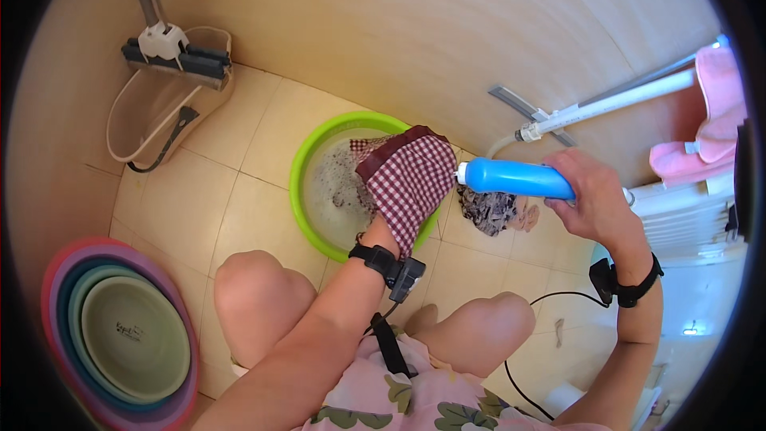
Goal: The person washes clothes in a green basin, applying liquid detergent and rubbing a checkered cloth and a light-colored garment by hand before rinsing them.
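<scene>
My left hand point(382, 233) holds up a maroon-and-white checked cloth point(415, 179) with a dark red border. The cloth drapes over this hand and hides its fingers. It is raised over the right side of a lime green basin point(298, 191), which holds cloudy, sudsy water with some dark cloth in it. My right hand point(592, 191) is wrapped round a blue squeeze bottle point(519, 178). The bottle lies nearly level, its white nozzle pointing left, close to or touching the cloth's right edge. Whether any liquid comes out cannot be made out.
Crumpled dark patterned cloth point(488, 211) lies on the tiled floor right of the basin. Nested basins point(136, 339) stand at lower left, a mop bucket point(152, 112) with a mop at upper left. Pink cloths point(718, 104) hang at right near a white pipe point(606, 104). A black cable point(511, 379) runs by my right knee.
</scene>
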Tool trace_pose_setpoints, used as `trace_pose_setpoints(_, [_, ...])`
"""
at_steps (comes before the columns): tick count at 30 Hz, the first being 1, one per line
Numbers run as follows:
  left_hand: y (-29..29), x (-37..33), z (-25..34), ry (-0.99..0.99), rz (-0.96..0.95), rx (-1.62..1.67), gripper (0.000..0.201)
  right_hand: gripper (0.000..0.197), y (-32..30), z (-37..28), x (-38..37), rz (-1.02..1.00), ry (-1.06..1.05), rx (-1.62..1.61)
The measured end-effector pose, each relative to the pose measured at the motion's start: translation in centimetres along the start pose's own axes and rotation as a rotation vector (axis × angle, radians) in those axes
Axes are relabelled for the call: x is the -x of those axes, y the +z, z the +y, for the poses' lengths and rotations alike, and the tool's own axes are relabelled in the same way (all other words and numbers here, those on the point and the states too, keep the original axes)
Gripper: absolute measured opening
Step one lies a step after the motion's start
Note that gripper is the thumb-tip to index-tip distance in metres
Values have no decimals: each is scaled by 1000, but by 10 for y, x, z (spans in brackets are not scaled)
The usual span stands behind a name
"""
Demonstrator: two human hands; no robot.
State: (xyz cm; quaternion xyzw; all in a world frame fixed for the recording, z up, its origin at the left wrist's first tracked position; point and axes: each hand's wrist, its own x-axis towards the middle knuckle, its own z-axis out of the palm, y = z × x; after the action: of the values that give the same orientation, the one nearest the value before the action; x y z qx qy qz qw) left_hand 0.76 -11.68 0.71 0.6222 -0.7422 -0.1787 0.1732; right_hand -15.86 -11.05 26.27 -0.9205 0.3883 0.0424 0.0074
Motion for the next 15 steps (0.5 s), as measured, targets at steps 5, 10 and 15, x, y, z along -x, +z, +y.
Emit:
trace_pose_setpoints(5, [4,7,-8,-15,212,171,35,39,2,-18,-26,-44,-23,70])
trace_pose_setpoints(10, [3,5,-15,49,266,242,25,37,-1,-31,-31,-74,-9,91])
trace_pose_setpoints(15, [-13,8,-5,86,288,157,21,33,5,-31,-13,-21,30,45])
